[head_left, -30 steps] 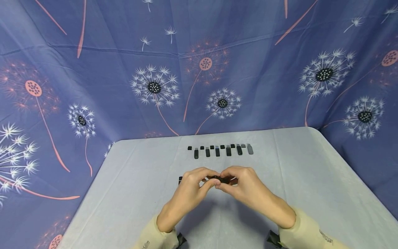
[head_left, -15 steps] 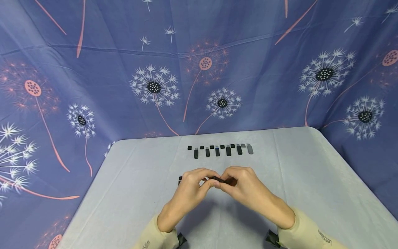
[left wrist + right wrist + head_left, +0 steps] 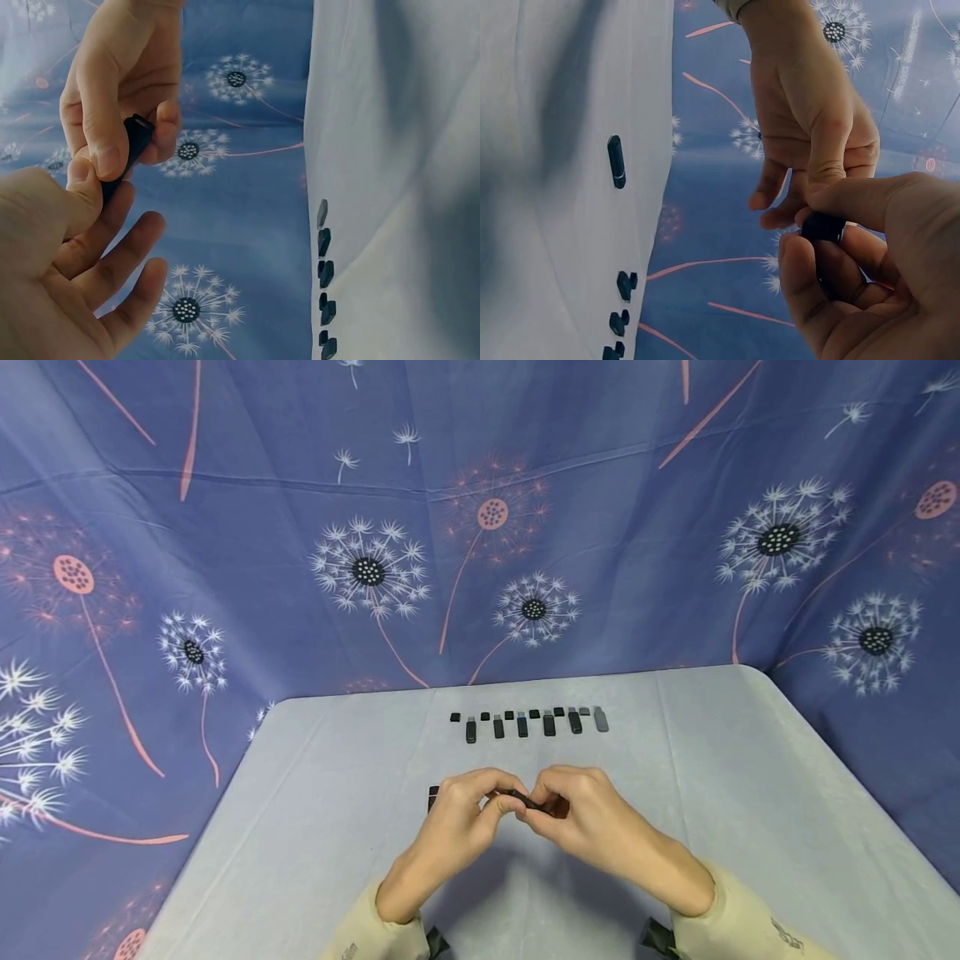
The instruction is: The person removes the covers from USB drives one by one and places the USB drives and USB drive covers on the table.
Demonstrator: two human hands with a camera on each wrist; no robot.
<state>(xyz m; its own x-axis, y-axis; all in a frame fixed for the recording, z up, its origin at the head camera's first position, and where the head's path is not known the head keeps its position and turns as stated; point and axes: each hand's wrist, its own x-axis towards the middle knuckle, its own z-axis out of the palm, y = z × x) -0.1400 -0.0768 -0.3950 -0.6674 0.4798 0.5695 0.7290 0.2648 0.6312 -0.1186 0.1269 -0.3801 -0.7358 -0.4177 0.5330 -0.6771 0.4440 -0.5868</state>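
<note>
Both hands meet above the near middle of the table around one small black USB flash drive. My left hand pinches its left end between thumb and fingers. At the other end, the thumb and curled fingers of my right hand grip it. The left wrist view shows the dark body of the drive slanting between the fingertips. Seen from the right wrist, a short black piece of the drive shows under the right thumb; fingers cover the rest. Whether its cap is on cannot be made out.
Behind the hands runs a row of uncapped flash drives, mostly black, a grey one at the right end. Small caps lie beside them. Another black drive lies left of my left hand. A patterned cloth hangs behind the table.
The held drive has tilted, its right end now lower. My right hand's fingers have shifted slightly around it, while the left hand keeps its pinch. The row of drives stays put.
</note>
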